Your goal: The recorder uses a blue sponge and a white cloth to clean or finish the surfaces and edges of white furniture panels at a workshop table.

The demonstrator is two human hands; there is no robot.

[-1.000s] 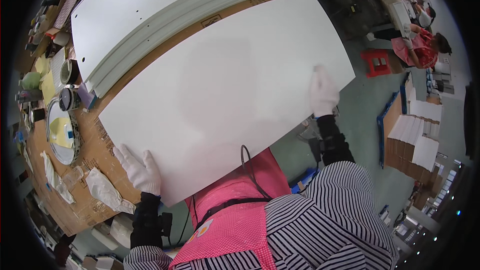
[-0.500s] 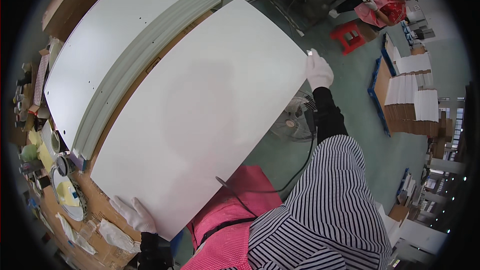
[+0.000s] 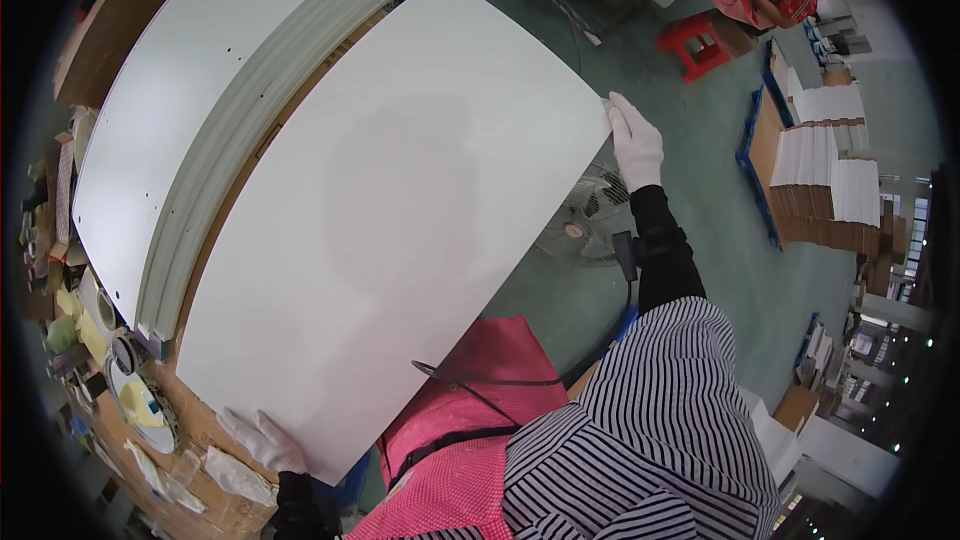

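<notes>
Presently, in the head view, a white panel [image 3: 400,190] lies on the brown bench [image 3: 198,427], its far long edge just beside a stack of panels [image 3: 180,90], its near one facing the pink apron [image 3: 470,380]. Left hand [image 3: 262,440], gloved, rests at the panel's left short edge, fingers extended, thumb apart. Right hand [image 3: 636,140], gloved, meets the right corner with bent fingers; grip cannot be determined. Beyond that corner, green floor [image 3: 715,230] extends toward stacked boards [image 3: 805,165]. A fan [image 3: 578,230] stands past the near edge. A round dish [image 3: 158,438] on the bench bears a yellow piece [image 3: 138,404]; an adjacent can's [image 3: 126,353] contents are indiscernible.
</notes>
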